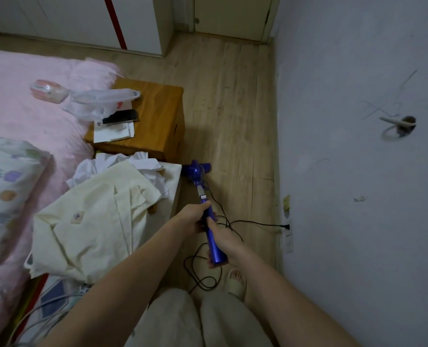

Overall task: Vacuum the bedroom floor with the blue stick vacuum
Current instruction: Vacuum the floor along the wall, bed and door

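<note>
The blue stick vacuum [200, 175] stands on the wooden floor [228, 101], its head beside the low cabinet's corner. My left hand [195, 216] grips the upper part of its blue handle. My right hand [224, 240] grips the handle lower down, near its end. The black power cord [248, 222] runs from the vacuum to a plug in the wall socket [286, 227], with loops lying on the floor by my foot.
A wooden nightstand [158, 113] holds papers, a black case and a plastic bag. A pile of cream and white clothes [95, 209] lies left of the vacuum. The pink bed [20, 116] fills the left. A white wall [358, 171] closes the right; a door [233, 16] is ahead.
</note>
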A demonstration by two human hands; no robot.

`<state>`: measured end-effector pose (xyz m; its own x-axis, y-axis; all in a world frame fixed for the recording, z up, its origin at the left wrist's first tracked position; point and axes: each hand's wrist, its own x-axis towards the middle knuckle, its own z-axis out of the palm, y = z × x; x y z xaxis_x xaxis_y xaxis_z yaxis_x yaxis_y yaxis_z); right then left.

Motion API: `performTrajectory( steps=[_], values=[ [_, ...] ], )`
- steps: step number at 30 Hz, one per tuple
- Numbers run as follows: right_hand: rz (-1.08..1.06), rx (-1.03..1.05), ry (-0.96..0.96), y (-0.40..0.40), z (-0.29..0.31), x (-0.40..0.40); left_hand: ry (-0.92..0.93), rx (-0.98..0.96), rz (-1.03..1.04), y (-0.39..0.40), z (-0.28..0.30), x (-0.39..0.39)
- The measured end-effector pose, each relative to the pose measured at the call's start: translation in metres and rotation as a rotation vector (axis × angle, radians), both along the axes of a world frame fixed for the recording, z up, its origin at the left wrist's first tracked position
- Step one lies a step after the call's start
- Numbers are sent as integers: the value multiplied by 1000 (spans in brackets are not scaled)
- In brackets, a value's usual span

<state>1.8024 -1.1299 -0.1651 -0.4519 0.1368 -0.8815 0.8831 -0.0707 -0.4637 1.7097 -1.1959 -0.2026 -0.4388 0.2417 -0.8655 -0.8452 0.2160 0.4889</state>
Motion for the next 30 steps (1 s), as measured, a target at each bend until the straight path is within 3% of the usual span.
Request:
performTrajectory(
  steps=[7, 16, 30],
  values=[
    [19, 119, 67, 12, 29, 19, -20, 82, -45, 11, 18, 8],
    [-106, 98, 60, -23, 66, 34, -68, 124, -156, -15, 42, 16],
    [-64, 60, 135, 33, 17, -67, 84, -41, -27, 43, 33, -66]
  ],
)
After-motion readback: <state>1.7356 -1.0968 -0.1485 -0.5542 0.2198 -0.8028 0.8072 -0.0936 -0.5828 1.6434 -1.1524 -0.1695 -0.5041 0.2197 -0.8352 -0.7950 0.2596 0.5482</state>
